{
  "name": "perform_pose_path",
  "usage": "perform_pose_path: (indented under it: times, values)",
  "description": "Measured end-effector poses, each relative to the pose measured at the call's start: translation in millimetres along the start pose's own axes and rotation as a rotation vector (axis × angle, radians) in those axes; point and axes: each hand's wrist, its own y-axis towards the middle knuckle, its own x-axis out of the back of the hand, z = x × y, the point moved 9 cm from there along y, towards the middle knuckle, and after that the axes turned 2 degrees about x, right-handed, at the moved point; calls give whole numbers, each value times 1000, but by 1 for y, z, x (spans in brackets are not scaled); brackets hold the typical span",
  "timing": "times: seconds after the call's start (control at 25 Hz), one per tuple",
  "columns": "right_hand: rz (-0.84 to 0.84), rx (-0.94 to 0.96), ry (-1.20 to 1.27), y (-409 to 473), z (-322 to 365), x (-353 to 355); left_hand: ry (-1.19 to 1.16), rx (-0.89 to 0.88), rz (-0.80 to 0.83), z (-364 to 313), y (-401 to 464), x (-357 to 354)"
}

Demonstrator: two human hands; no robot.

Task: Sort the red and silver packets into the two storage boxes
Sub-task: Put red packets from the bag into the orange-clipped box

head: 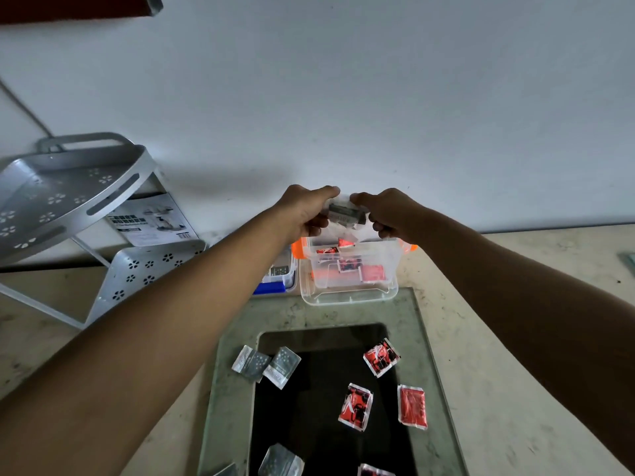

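Both arms reach forward, converging. The left hand [305, 209] and right hand [386, 213] sit close together, knuckles up, fingers curled and pinching.

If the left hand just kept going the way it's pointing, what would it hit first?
The left hand points across toward the right hand, with a silver packet held between them. It already touches that packet, so the right hand's fingers come next, though depth is hard to judge.

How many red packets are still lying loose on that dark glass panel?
4 red packets: one at the upper right, one in the middle, one to its right, one cut off by the bottom edge. More may lie below the frame.
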Motion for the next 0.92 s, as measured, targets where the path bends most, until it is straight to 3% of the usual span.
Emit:
perform_pose_path:
  times: [0.12,0.36,0.6,0.92]
  values:
    - [2,-7,-18,9,2,4,72,-21,50,-9,7,-6]
    - [24,-46,199,14,2,7,178,-154,208,-30,2,-24]
    - [81,-9,256,16,8,5,402,-283,140,-38,11,-23]
    - [193,178,240,16,24,3,350,-358,70,-43,18,-16]
